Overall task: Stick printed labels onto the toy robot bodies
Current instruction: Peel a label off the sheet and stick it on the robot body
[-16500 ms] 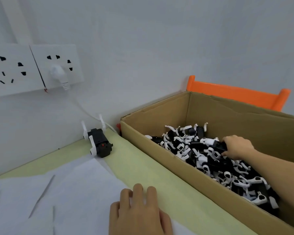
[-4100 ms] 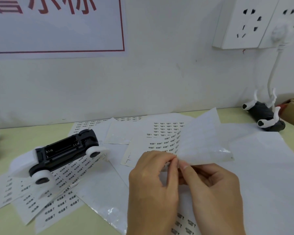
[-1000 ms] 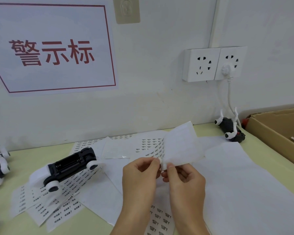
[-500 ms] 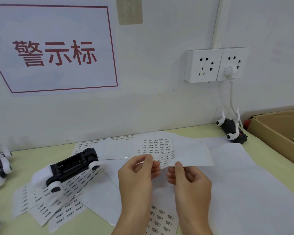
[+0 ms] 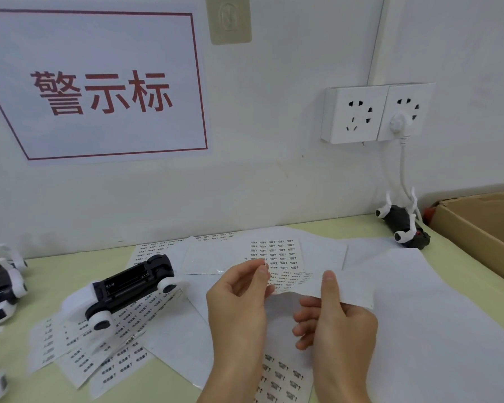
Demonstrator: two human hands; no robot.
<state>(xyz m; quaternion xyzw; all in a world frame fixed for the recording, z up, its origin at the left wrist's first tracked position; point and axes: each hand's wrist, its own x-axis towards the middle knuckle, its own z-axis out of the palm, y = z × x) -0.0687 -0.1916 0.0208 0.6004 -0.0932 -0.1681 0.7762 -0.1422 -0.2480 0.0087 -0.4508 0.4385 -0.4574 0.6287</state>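
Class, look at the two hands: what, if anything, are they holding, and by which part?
The right hand grips the label sheet by its near edge; the left hand pinches something small, seemingly a peeled label.

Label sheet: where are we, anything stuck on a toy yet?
Done: a toy robot body lies on the label sheets, its dark underside up; no label on it that I can make out. In hand: left hand and right hand pinch a label sheet, apparently peeling. Left: sticking it on.

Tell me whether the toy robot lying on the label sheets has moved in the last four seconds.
No. The toy robot lies at the same angle across the same label sheets, left of both hands; only the camera shifted.
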